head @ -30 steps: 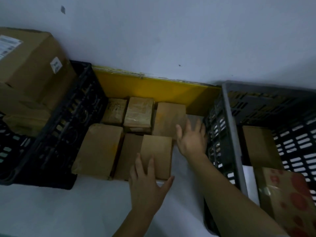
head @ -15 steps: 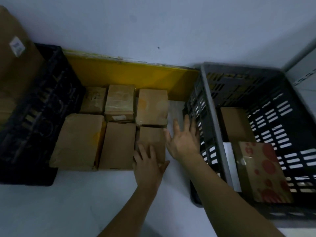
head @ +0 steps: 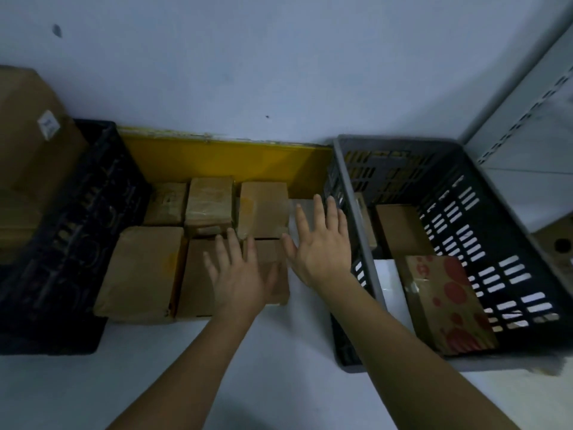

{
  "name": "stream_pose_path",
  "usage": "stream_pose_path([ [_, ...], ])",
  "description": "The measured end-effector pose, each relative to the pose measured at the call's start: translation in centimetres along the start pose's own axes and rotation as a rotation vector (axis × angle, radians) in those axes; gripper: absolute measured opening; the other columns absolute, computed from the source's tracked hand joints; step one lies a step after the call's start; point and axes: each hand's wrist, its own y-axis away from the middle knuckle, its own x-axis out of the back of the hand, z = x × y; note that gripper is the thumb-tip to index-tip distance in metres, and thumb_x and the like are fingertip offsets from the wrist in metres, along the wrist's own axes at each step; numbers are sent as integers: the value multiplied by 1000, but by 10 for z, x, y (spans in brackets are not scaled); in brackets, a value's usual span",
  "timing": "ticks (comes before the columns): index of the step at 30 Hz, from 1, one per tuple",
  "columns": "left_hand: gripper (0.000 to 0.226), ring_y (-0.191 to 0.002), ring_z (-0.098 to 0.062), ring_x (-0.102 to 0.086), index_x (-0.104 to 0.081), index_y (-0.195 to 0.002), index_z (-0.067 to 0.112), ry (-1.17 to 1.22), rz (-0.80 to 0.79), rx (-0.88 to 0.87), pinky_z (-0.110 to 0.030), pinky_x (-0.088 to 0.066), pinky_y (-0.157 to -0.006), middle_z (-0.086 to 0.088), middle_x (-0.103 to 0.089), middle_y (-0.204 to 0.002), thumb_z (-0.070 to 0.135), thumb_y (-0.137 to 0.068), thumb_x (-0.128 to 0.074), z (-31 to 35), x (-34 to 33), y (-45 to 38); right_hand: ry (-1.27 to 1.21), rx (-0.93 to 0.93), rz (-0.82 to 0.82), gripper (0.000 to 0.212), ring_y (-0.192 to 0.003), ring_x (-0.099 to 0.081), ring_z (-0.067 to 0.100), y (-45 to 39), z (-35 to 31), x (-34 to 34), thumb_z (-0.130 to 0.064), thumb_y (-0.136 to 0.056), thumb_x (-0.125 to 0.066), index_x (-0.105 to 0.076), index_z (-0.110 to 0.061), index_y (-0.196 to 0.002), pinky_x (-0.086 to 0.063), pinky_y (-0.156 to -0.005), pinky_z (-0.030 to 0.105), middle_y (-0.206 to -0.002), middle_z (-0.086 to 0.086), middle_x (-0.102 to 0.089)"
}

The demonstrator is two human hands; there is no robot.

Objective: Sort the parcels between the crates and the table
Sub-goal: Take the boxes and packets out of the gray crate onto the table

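Nothing gripped by either hand. Left hand (head: 238, 276) spread flat, fingers straight, over the small brown parcel (head: 273, 280) at the front right corner of the block of parcels on the table (head: 279, 361); touching or just hovering, cannot tell. Right hand (head: 319, 243) likewise open, fingers fanned, just right of that parcel, in the gap between the block and the grey crate (head: 353, 218), over a pale flat packet (head: 302, 203) lying on the table there.

Taking the grey crate as landmark: six brown parcels packed tight in two rows just left of it, against the yellow board (head: 217, 161) at the wall. Back row, nearest the crate outward: a plain box (head: 263, 209), a taped box (head: 210, 206), a darker box (head: 166, 203). Front row: the small parcel under the left hand, a plain box (head: 198, 277) partly covered by the same hand, a large paper-wrapped parcel (head: 142, 271). Farther left, beyond the block, a black crate (head: 74, 218) with a big labelled carton (head: 34, 144) in it.

Inside the grey crate: a brown box (head: 400, 228) toward the back, a red-spotted box (head: 446, 302) toward the front, a white packet (head: 390, 287) along the near-left wall, another item edge-on at the left wall, too hidden to name.

Judged partway through: a neat block already laid out on the table, several parcels left in both crates. Probably squaring up the block before the next reach into the grey crate.
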Motion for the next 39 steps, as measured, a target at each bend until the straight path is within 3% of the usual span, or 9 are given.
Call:
stream_pose_path([
  [5, 90, -164, -41, -9, -20, -171, 26, 134, 169, -69, -69, -14, -128, -16, -11, -179, 81, -100, -13, 27, 45, -16, -105, -86, 332, 72, -167, -9, 40, 13, 40, 39, -62, -110, -35, -32, -22, -170, -11, -133, 60, -179, 17, -17],
  [8, 87, -165, -39, -6, -20, -171, 25, 224, 234, -145, -68, -14, -129, -15, -9, -180, 78, -102, -15, 61, 68, -17, -129, -197, 383, 71, -165, -16, 41, 20, 92, 45, -61, -111, -36, -34, -21, -170, -16, -132, 59, -178, 18, -22],
  [14, 83, -166, -37, -1, -19, -171, 25, 246, 305, -370, -65, -10, -131, -15, -8, -180, 73, -104, -26, 139, 91, -7, -94, -400, 130, 77, -167, -9, 36, 28, 205, 9, -71, -106, -26, -17, -31, -171, -13, -134, 59, -180, 12, -16],
  [20, 82, -166, -35, 6, -13, -172, 27, 129, 234, -436, -61, -4, -132, -13, -1, -181, 70, -105, -29, 215, 79, -13, -59, -337, -203, 92, -165, -14, 39, 19, 281, -33, -82, -97, -26, -14, -30, -172, -18, -132, 61, -180, 12, -15],
  [24, 82, -166, -35, 2, -16, -172, 27, 77, 177, -412, -59, -4, -134, -13, -6, -180, 71, -105, -33, 257, 64, -25, -51, -174, -498, 99, -160, -27, 39, 2, 316, -42, -91, -89, -37, -28, -31, -168, -27, -128, 60, -175, 12, -29],
  [28, 82, -165, -37, -7, -17, -172, 25, 68, 84, -389, -59, -11, -133, -15, -12, -179, 68, -106, -36, 279, 42, -21, -136, -52, -711, 70, -124, -60, 26, 5, 343, -45, -77, -84, -64, -57, -37, -141, -51, -109, 51, -142, 1, -63],
  [31, 82, -163, -37, -12, -16, -172, 24, 87, 13, -361, -58, -16, -131, -14, -18, -177, 67, -106, -38, 283, 32, -20, -201, 0, -696, 55, -110, -63, 25, 0, 346, -41, -58, -85, -77, -59, -31, -129, -57, -98, 46, -129, 2, -66],
  [36, 81, -161, -35, -20, -23, -170, 21, 151, -127, -357, -53, -24, -129, -13, -29, -173, 68, -106, -40, 284, 16, -16, -226, 105, -643, 32, -116, -63, 32, -11, 354, -24, -32, -100, -67, -55, -25, -129, -55, -98, 43, -133, 11, -65],
  [39, 85, -158, -32, -24, -21, -170, 20, 215, -228, -379, -48, -29, -128, -9, -33, -171, 71, -105, -41, 284, 10, -16, -216, 164, -601, 41, -123, -62, 32, -7, 358, -11, -46, -96, -72, -65, -24, -131, -54, -103, 44, -131, 7, -64],
])
